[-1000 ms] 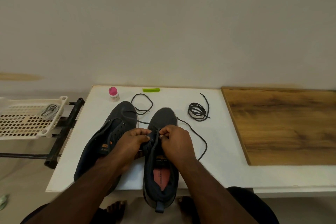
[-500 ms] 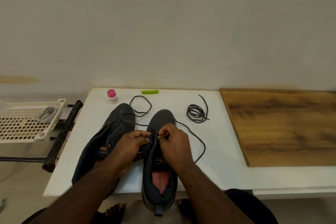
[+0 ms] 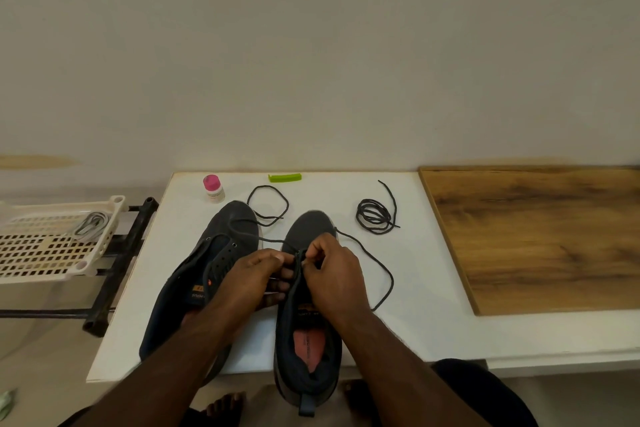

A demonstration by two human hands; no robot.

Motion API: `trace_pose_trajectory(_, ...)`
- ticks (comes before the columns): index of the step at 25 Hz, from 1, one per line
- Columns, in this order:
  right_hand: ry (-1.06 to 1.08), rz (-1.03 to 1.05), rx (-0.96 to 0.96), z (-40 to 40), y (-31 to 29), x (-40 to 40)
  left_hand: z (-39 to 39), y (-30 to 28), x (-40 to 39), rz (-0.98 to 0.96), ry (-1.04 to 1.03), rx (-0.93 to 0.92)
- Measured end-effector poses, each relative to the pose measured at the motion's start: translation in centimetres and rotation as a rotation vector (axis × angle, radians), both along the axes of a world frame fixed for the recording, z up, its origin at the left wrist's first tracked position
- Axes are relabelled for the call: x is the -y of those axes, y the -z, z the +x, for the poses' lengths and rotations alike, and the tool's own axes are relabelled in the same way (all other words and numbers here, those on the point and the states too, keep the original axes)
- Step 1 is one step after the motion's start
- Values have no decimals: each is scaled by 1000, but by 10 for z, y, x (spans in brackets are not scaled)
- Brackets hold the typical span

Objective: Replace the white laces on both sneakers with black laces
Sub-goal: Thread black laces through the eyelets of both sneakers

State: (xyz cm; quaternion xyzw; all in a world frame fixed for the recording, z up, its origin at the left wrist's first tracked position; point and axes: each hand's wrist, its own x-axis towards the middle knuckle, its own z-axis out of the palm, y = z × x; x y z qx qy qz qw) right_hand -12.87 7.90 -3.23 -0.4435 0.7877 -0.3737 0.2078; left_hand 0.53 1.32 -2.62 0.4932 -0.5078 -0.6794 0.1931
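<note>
1. While both hands work at the eyelets of the right sneaker [image 3: 308,322], the left hand [image 3: 254,279] has its fingers curled against the sneaker's left eyelet flap, and the right hand [image 3: 334,274] pinches the black lace [image 3: 384,267] at the top eyelets.
2. Right sneaker: near the desk's front edge, heel hanging over it, toe pointing to the back edge. Red insole visible.
3. Black lace runs from the eyelets in a loose curve over the white desk [image 3: 415,329] to the right of the sneaker; its other end trails across the left sneaker [image 3: 207,260] into a loop near the back edge.
4. Left sneaker: just beside the right one, tilted, eyelets empty.
5. Coiled black lace [image 3: 375,217]: toward the back edge, right of both sneakers.
6. Back edge: pink-capped bottle [image 3: 213,187], green clip [image 3: 284,177].
7. Wooden board [image 3: 540,236] covers the desk's right side.
8. Off the left edge: cream slotted tray [image 3: 41,253] holding pale laces [image 3: 91,224].
</note>
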Motion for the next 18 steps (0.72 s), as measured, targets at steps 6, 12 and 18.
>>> trace_pose_trajectory(6, -45, 1, -20, 1, 0, 0, -7, 11, 3, -198, 25, 109)
trace_pose_trajectory(12, -72, 24, 16, -3, 0, -1, -11, 17, 5, -307, 7, 142)
trace_pose_trajectory(18, -54, -14, -150, -1, -22, -21, -11, 19, 4, -321, -13, 137)
